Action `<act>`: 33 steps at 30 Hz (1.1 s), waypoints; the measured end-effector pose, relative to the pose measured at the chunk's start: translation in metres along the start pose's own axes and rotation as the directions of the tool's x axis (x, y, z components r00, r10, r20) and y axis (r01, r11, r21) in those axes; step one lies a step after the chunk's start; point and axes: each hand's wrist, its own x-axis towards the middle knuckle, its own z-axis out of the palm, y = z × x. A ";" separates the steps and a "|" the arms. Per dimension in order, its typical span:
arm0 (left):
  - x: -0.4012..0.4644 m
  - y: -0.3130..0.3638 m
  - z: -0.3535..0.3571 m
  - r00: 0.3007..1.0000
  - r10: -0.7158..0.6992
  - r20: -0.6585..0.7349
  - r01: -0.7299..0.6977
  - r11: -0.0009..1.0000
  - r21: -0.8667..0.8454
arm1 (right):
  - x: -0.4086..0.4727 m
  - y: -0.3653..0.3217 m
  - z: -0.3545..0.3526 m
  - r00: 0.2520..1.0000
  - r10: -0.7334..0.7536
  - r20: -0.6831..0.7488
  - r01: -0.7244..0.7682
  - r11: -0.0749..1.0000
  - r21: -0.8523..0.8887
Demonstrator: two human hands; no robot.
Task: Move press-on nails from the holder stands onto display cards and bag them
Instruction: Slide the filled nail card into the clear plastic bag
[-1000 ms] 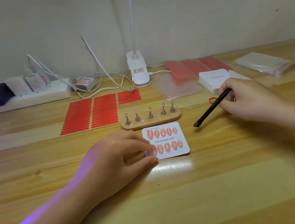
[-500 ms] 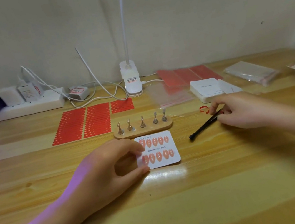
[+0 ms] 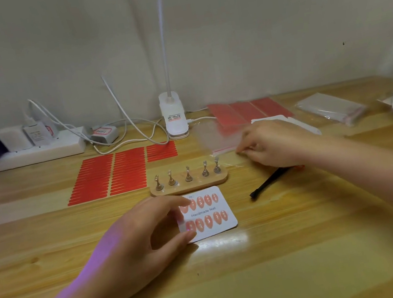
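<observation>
1. Our left hand (image 3: 138, 241) pinches the near left edge of the display card (image 3: 211, 214): the thumb lies on the card's near corner, the fingers curl over its far left corner, and the card lies flat on the wooden table (image 3: 264, 280).
2. The card reads "Handmade Nail" and carries 10 pink press-on nails (image 3: 208, 221) in 2 rows of 5; our fingers cover the leftmost nails in part.
3. Just beyond our left fingertips sits the wooden holder stand (image 3: 189, 185) with 5 small metal posts, its long side almost touching the card's far edge.
4. Our right hand (image 3: 275, 143) reaches out to the right of the stand, fingers curled down on the edge of a clear bag (image 3: 217, 137) with a red strip; the view is blurred there, so they seem to pinch it, but we cannot be sure.
5. Under our right wrist, on the table, lies a black tool (image 3: 264, 185), apart from the fingers, its tip pointing toward the card.
6. Beyond our left hand lie sheets of red adhesive strips (image 3: 113, 173).
7. Beyond our right hand lie more red sheets (image 3: 248, 110) and, to its right, a stack of clear bags (image 3: 331, 108).
8. Further back stand a white clip lamp (image 3: 174, 118) and a power strip (image 3: 32, 153) with plugs.
</observation>
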 end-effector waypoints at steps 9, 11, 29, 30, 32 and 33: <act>0.001 0.000 0.000 1.000 0.025 0.004 -0.025 1.000 0.000 | 0.009 -0.010 0.014 0.999 0.023 -0.049 -0.033 0.974 -0.222; 0.001 0.001 0.000 0.999 0.036 -0.007 -0.036 0.999 -0.007 | 0.015 -0.012 0.015 1.000 0.007 0.006 -0.004 0.910 -0.415; 0.014 0.012 -0.017 0.962 0.151 -0.227 -0.158 0.987 -0.012 | 0.011 0.003 0.005 0.958 -0.071 -0.277 0.050 0.995 -0.083; 0.015 0.012 -0.018 0.962 0.156 -0.225 -0.161 0.987 -0.004 | 0.009 0.006 0.004 0.962 -0.024 -0.272 0.027 1.000 0.009; 0.016 0.012 -0.019 0.965 0.141 -0.221 -0.147 0.989 -0.008 | 0.008 0.008 -0.002 0.967 0.071 -0.246 -0.011 0.972 0.235; 0.017 0.013 -0.019 0.968 0.125 -0.217 -0.133 0.991 -0.024 | 0.008 0.010 -0.006 0.968 0.116 -0.221 -0.027 0.929 0.370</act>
